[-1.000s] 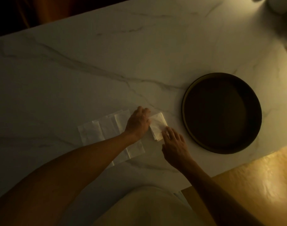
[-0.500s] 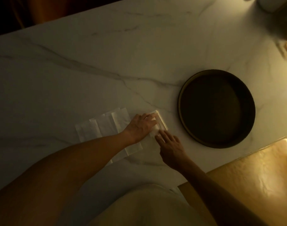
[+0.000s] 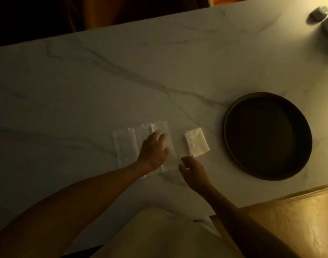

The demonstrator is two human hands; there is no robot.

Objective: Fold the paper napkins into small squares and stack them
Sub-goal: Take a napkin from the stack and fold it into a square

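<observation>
Your left hand [image 3: 153, 150] is lying palm down with its fingers straight and slightly spread, pointing away from you and a little to the right. Your left forearm is running in bare from the lower left corner, angled up toward the middle. Your right hand [image 3: 194, 171] is sitting just to the right of the left hand and nearer to you, its fingers loosely curled with the fingertips pointing left toward your left wrist. Your right forearm is coming in from the lower right, bare too.
</observation>
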